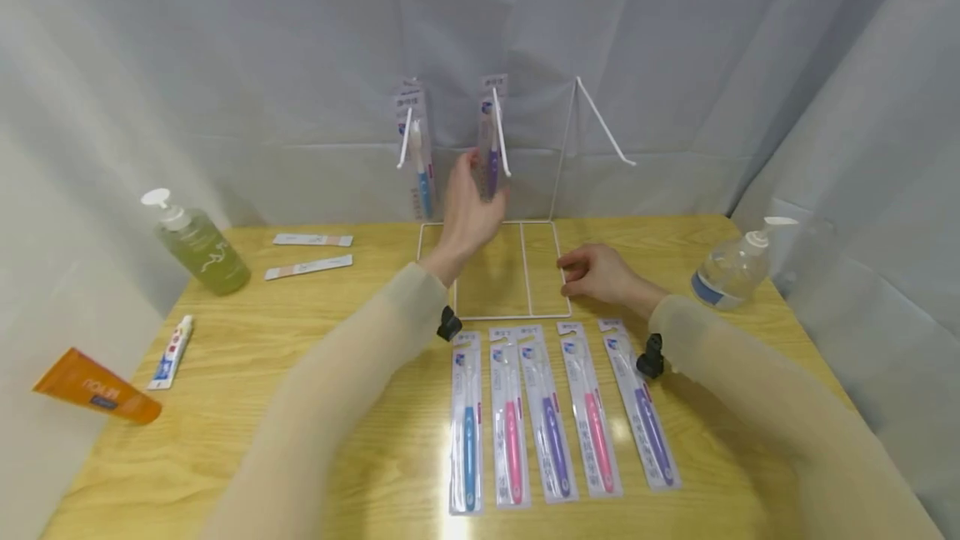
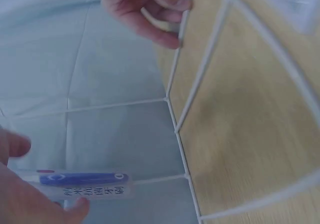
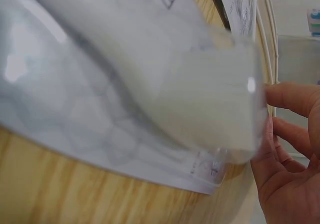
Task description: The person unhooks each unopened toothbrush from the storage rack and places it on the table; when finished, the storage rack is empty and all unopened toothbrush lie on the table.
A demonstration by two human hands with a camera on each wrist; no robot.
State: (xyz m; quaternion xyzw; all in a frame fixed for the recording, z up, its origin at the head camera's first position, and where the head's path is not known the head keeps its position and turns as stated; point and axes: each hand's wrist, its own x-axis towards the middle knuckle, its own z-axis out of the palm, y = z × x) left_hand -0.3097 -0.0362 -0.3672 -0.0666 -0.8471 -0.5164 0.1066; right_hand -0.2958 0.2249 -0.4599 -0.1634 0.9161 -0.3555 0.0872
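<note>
At the far middle of the desk (image 1: 300, 407), on the second hook of the white wire rack (image 1: 558, 190), hangs the purple toothbrush pack (image 1: 491, 148), and the left hand (image 1: 468, 219) is raised to it, with fingers closed around its lower part. On the hook to the left hangs a blue toothbrush pack (image 1: 420, 157). The right hand (image 1: 600, 273) rests on the right edge of the rack base, its curled fingers touching the wire. Near the person, five toothbrush packs (image 1: 551, 415) lie side by side. At the left stand a green pump bottle (image 1: 197, 244), a small toothpaste tube (image 1: 172, 352) and an orange tube (image 1: 93, 386); at the right stands a clear pump bottle (image 1: 735, 269).
</note>
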